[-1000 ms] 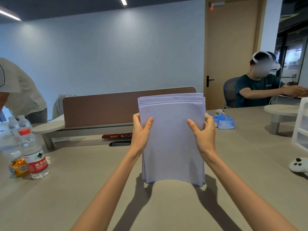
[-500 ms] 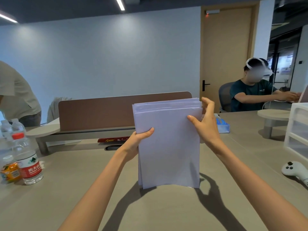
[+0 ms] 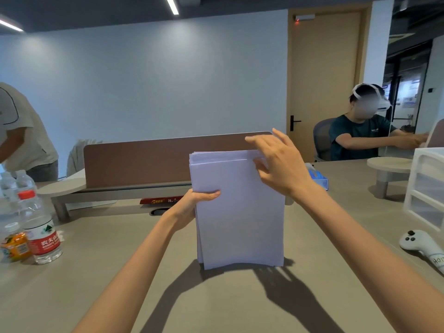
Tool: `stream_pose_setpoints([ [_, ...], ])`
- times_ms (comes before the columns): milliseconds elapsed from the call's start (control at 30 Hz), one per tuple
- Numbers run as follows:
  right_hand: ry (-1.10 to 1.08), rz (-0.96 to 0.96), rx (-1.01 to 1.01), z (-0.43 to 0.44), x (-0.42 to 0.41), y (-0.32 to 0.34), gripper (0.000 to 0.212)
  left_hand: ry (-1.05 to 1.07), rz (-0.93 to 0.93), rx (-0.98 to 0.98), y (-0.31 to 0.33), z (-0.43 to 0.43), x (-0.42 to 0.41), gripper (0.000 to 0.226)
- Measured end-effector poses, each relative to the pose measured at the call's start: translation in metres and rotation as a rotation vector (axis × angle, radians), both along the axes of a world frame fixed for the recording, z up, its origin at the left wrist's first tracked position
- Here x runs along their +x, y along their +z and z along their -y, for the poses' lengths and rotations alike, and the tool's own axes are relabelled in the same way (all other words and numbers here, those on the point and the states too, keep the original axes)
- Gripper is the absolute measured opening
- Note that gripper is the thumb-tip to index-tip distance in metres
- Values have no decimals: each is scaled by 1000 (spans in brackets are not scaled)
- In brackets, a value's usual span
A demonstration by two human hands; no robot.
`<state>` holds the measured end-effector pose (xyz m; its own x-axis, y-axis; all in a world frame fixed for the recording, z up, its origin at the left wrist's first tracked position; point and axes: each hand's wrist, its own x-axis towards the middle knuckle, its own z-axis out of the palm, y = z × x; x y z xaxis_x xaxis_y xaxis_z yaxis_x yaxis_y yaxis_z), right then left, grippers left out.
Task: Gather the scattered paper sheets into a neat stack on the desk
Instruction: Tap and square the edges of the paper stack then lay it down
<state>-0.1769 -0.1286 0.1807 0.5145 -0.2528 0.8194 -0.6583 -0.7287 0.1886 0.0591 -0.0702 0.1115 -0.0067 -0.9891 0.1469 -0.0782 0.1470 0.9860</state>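
A pale blue wall (image 3: 144, 87) is seen across the back of the room, and a light wooden door (image 3: 322, 80) with a dark handle (image 3: 294, 122) is set beside it at the right. The dark ceiling (image 3: 96, 8) is lit by a strip light (image 3: 172, 4), and a second strip (image 3: 10, 25) is seen at the left edge. A grey-beige desk (image 3: 120, 260) is spread across the foreground and is divided by a brown partition panel (image 3: 139, 162). Rounded raised shelves are fixed at the panel's left end (image 3: 62, 186) and at the far right (image 3: 389, 163). A grey office chair (image 3: 322, 138) is placed near the door, and dark-framed glass panels (image 3: 406, 92) are visible at the right.
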Motion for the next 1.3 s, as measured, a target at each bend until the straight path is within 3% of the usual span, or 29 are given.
stream_pose_setpoints([
  [133,43,-111,120,-6,8,-1,58,-7,-3,0,-6,-1,1,51],
  [400,97,-119,66,-10,18,-11,70,-22,-16,-38,-5,-6,-4,48],
  [600,186,-140,127,-11,18,-8,62,19,-7,-107,-7,-5,-8,48],
  [700,168,16,16,-3,10,-12,65,94,-3,-114,-10,-4,-9,52],
  [767,153,188,30,5,0,-20,79,102,-28,-119,-11,-6,-9,54],
  [833,203,403,222,10,-10,-33,97,95,-18,-134,-10,-9,-7,52],
  [900,357,597,588,10,-18,-46,108,99,-22,-138,-11,-12,-6,49],
  [967,559,690,950,8,-25,-61,105,111,-30,-138,-11,-14,-6,47],
  [1033,662,686,1177,12,-29,-75,93,125,-33,-138,-11,-16,-7,46],
  [1167,641,614,1411,16,-24,-99,77,131,-38,-141,-11,-18,-8,41],
  [1233,615,616,1433,13,-20,-105,73,151,-41,-140,-11,-19,-9,34],
  [1300,603,635,1379,9,-17,-104,54,192,-46,-144,-6,-22,-14,31],
])
